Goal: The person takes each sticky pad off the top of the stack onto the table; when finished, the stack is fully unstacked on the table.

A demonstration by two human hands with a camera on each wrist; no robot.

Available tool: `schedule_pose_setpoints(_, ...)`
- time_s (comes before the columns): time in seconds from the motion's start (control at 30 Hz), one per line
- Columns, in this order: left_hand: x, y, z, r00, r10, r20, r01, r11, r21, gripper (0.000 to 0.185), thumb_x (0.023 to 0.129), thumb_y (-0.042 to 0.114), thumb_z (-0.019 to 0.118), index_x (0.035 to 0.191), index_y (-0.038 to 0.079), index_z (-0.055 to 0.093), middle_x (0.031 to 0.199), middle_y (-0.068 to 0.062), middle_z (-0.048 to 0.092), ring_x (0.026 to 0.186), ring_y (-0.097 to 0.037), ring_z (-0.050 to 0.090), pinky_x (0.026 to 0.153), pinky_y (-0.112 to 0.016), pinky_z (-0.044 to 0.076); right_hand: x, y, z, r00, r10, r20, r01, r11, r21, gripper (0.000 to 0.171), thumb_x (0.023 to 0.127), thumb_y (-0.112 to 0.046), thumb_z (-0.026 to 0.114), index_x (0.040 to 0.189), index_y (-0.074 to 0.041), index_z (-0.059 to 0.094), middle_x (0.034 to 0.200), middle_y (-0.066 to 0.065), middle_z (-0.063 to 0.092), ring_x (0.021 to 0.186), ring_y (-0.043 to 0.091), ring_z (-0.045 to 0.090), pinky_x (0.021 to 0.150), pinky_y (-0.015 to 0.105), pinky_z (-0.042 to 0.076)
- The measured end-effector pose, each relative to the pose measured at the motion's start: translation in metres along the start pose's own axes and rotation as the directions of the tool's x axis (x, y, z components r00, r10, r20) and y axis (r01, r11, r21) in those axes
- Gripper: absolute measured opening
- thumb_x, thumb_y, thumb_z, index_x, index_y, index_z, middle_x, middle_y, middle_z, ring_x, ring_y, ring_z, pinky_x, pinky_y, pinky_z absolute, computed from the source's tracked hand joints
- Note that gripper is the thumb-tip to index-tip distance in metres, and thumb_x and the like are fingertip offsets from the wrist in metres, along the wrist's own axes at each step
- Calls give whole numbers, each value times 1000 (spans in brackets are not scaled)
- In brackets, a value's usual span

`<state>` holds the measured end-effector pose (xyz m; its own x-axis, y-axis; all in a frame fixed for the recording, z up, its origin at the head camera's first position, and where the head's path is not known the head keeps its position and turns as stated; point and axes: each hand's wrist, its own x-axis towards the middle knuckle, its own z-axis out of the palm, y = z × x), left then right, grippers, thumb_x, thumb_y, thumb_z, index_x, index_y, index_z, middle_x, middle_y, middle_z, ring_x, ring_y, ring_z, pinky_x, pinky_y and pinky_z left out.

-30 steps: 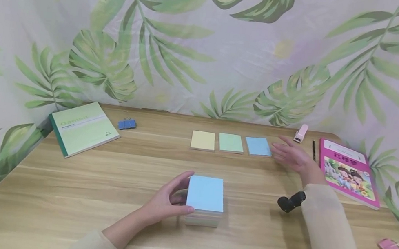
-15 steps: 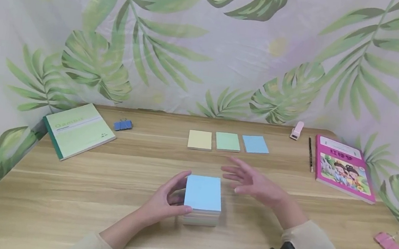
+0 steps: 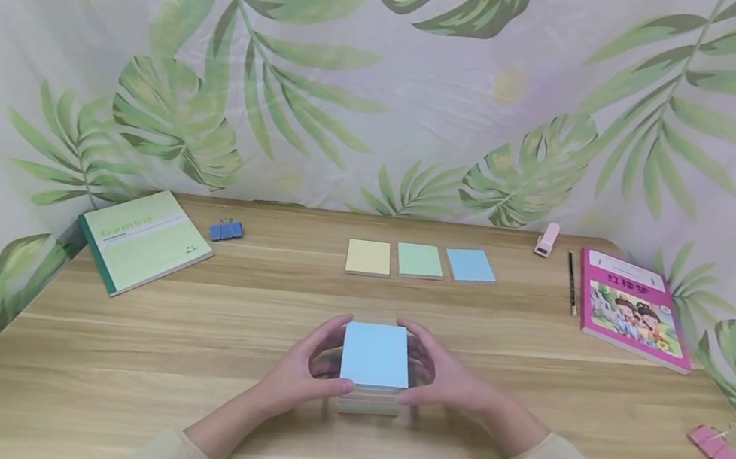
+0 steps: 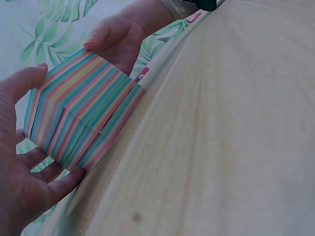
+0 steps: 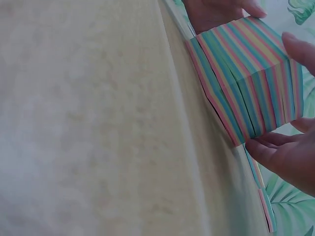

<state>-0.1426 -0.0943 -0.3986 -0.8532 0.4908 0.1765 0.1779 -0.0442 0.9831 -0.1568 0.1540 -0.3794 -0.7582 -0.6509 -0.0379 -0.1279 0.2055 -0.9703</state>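
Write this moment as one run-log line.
left hand: grips left side of notepad stack; right hand: grips its right side; stack: blue-topped, on wooden table; beyond: yellow pad, green pad, blue pad

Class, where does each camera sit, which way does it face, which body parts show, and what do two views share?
Head: worn on the head, facing forward and down at the square, blue-topped paper stack; the left hand, right hand and beige cloth sleeves show.
Left wrist: worn there, facing the stack's striped sides; left hand near, right hand beyond.
Right wrist: worn there, facing them too; right hand near, left hand beyond.
Both wrist views share the stack and hands.
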Motion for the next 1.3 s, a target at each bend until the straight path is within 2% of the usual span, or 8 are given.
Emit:
schedule_pose_setpoints(0.33,0,1,0,1000,7,-1,-7,1000,7,77,71,4,69,134,17,27,125,-19,35,114,-33,36,87,-39,38,-2,3,1,996,-87,-37,90,992,93,84,69,-2,70,135,-8,17,131,24,27,121,31,25,97,38,23)
schedule_pose_setpoints(0.53,1,-1,-1,1000,-18,12,18,999,48,80,70,6,70,135,14,24,127,-17,34,116,-30,33,89,-39,36,-10,6,-17,991,-128,28,116,957,266,82,73,4,63,136,-3,10,131,25,26,120,31,29,95,34,29)
schedule_pose_setpoints(0.7,-2,13,-1,999,-39,11,38,994,100,81,70,5,70,135,7,23,125,-20,35,115,-33,33,92,-45,31,-17,10,-41,972,-220,89,157,877,453,79,74,14,53,137,-6,10,126,24,34,111,29,41,87,35,38)
schedule_pose_setpoints(0.8,-4,23,1,999,-40,13,37,989,145,80,69,5,70,134,4,23,123,-21,37,114,-35,35,92,-47,30,-23,11,-57,974,-215,76,140,826,546,79,74,18,47,138,-12,14,131,20,28,110,25,41,83,30,42)
schedule_pose_setpoints(0.9,-4,25,1,999,-36,15,32,983,180,81,68,6,71,134,4,25,122,-20,38,113,-33,37,92,-46,31,-29,13,-78,980,-195,39,128,769,627,79,75,21,40,139,-18,13,134,14,22,106,22,44,81,27,43)
schedule_pose_setpoints(0.97,-3,26,1,999,-37,18,33,980,197,81,67,6,72,133,4,25,121,-19,39,111,-33,38,91,-46,31,-31,16,-95,979,-203,17,139,726,674,79,76,23,34,139,-19,11,134,12,22,107,23,44,86,30,40)
schedule_pose_setpoints(1.13,-3,25,1,999,-45,14,40,974,223,80,67,8,72,133,5,27,121,-17,40,111,-31,38,91,-46,31,-37,28,-143,973,-224,-48,185,644,742,75,76,25,23,136,-21,19,125,14,34,108,29,44,92,35,33)
schedule_pose_setpoints(1.3,-4,25,1,999,-40,13,37,974,222,80,67,8,72,133,5,28,121,-17,41,111,-30,38,91,-47,31,-45,41,-183,971,-104,-215,234,591,772,75,79,23,20,136,-24,7,118,13,42,102,29,49,89,33,37)
